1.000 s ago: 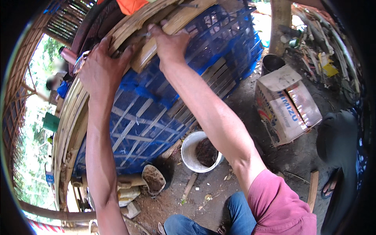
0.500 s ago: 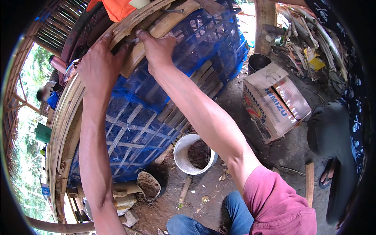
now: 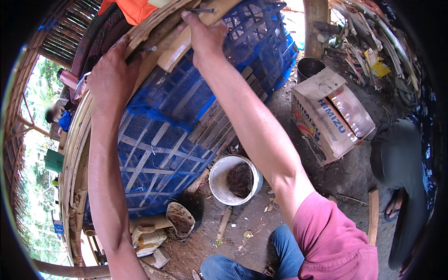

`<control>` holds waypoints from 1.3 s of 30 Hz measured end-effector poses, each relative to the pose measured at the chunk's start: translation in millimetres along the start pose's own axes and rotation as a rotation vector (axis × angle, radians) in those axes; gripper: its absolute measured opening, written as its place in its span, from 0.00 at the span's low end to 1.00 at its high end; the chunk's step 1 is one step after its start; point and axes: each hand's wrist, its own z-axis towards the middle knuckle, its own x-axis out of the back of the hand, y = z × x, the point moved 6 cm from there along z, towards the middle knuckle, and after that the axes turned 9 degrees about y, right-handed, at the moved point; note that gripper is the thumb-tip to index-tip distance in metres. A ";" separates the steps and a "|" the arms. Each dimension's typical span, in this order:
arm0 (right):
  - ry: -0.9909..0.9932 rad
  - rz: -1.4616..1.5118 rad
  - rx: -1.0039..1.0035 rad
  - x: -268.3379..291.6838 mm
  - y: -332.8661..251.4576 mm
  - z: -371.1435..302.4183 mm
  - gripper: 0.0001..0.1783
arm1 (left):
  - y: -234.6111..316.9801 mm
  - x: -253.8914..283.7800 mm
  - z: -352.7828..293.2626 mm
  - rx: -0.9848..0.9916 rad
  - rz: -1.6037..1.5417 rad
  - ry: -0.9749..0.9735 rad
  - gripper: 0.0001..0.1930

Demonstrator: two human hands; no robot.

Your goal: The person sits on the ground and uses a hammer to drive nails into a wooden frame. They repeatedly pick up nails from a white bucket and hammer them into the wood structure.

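Observation:
My left hand [image 3: 109, 74] is closed on the curved bamboo rim [image 3: 77, 154] at the upper left, its fingertips hidden behind the rim. My right hand [image 3: 206, 37] grips a short split-bamboo piece [image 3: 172, 55] beside the rim, thumb on top and the other fingers partly hidden. One nail [image 3: 149, 49] sticks out between my hands, close to the left fingers. Another nail [image 3: 201, 10] lies just beyond my right thumb. Below the rim hangs a woven bamboo lattice [image 3: 154, 149] covered with blue netting.
A white bucket [image 3: 213, 179] with dark matter inside stands on the dirt floor, near a small soil-filled container [image 3: 181, 219]. To the right are a cardboard box [image 3: 331, 116], a black pot [image 3: 309, 67] and piled firewood [image 3: 373, 32]. Another person's sandalled foot [image 3: 395, 205] is at far right.
My right hand has moved right and away, and the bamboo piece has shifted with it. The nail between my hands now shows more fully. My left hand stays on the rim.

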 end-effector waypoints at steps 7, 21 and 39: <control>-0.044 -0.209 0.061 6.2 2.6 21.4 0.09 | 2.9 1.2 -1.9 0.029 0.036 -0.015 0.28; -0.174 -0.400 0.281 6.6 -7.9 30.0 0.11 | 16.7 5.5 -4.7 -0.096 -0.032 0.109 0.25; 0.070 -0.222 0.449 29.5 -20.9 25.9 0.21 | 28.3 13.8 -87.4 -0.107 -0.257 0.346 0.27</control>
